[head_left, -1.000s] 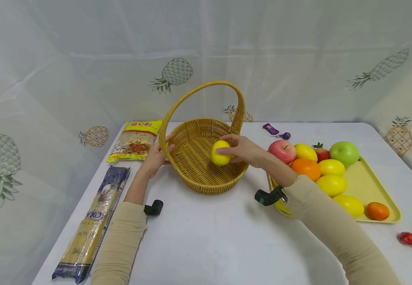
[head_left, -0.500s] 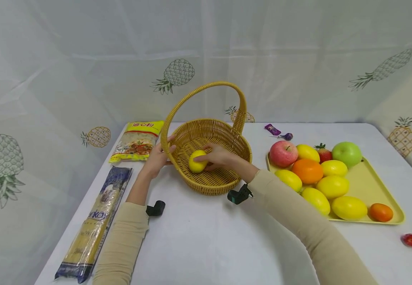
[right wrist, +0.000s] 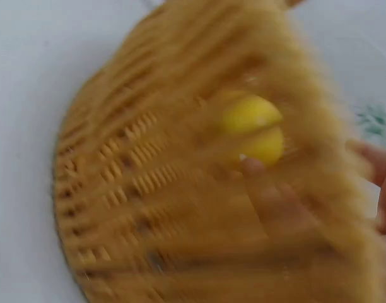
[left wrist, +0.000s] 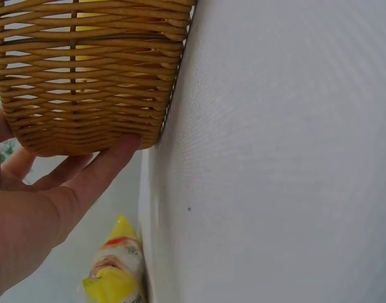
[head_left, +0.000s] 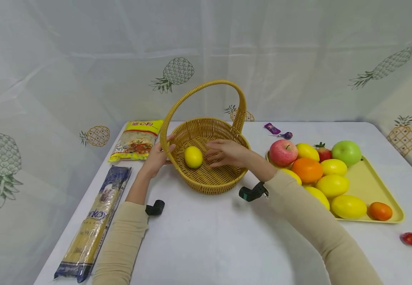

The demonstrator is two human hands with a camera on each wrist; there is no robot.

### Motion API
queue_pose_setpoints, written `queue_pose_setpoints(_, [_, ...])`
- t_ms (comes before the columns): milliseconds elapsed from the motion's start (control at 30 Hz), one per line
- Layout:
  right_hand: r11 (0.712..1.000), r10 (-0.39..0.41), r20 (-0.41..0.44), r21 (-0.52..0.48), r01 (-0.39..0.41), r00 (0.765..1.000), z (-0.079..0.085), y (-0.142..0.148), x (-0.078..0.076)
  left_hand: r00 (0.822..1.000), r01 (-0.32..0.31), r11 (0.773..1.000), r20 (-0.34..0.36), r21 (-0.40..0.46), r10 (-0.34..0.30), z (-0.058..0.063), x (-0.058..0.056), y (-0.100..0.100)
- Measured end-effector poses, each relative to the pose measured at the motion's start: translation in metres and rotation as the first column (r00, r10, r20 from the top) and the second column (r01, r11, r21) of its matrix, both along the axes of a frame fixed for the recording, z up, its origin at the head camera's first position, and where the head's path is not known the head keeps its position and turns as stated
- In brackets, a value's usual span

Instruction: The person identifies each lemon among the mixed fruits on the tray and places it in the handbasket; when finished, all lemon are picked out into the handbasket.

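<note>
A woven basket (head_left: 206,186) with a tall arched handle stands mid-table. Inside it, toward the left, lies a lemon (head_left: 193,157). My right hand (head_left: 227,153) hovers within the basket just right of the lemon, fingers spread and holding nothing. In the blurred right wrist view, the lemon (right wrist: 253,129) shows through the weave. At the left rim, near the foot of the handle, my left hand (head_left: 155,159) holds the basket. The left wrist view shows a digit of the left hand (left wrist: 48,202) against the lower wall of the basket (left wrist: 92,95).
A yellow tray (head_left: 380,186) at right bears several lemons, an orange (head_left: 307,170), apples, a strawberry and a small orange fruit. Behind it lie a purple-wrapped candy (head_left: 272,128) and a lollipop (head_left: 286,135). A pasta bag (head_left: 136,140) and a spaghetti pack (head_left: 95,221) lie at left.
The right hand carried the lemon leftward into the basket and let it go. It has since drawn back a little to the right. The left hand stays at the rim.
</note>
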State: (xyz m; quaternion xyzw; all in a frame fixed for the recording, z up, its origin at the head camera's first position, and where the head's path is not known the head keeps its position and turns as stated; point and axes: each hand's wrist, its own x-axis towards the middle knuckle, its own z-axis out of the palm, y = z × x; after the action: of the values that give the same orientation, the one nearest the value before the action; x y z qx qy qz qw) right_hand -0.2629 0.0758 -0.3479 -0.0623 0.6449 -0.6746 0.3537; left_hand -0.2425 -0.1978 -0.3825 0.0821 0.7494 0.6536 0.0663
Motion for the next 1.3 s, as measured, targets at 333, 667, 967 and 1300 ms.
queue_pose_setpoints(333, [0.999,-0.028,-0.097,-0.038,0.024,0.995,0.041,0.090,0.020,1.000,-0.008,1.000,0.014,0.001,0.008,0.002,-0.003,0.004])
queue_pose_setpoints(667, [0.999,0.022,-0.337,0.039,-0.010,0.941,0.050,0.239,0.049,1.000,-0.006,1.000,0.005,-0.009,0.006,0.002,-0.003,0.004])
queue_pose_setpoints(967, [0.983,0.113,-0.303,-0.105,-0.151,0.946,0.018,0.343,0.072,1.000,-0.009,1.000,0.015,-0.019,0.009,0.002,0.000,0.003])
queue_pose_setpoints(1300, [0.914,0.236,-0.280,0.388,-0.115,0.931,-0.007,0.372,0.111,1.000,-0.013,1.000,0.021,-0.023,0.013,0.001,-0.002,0.002])
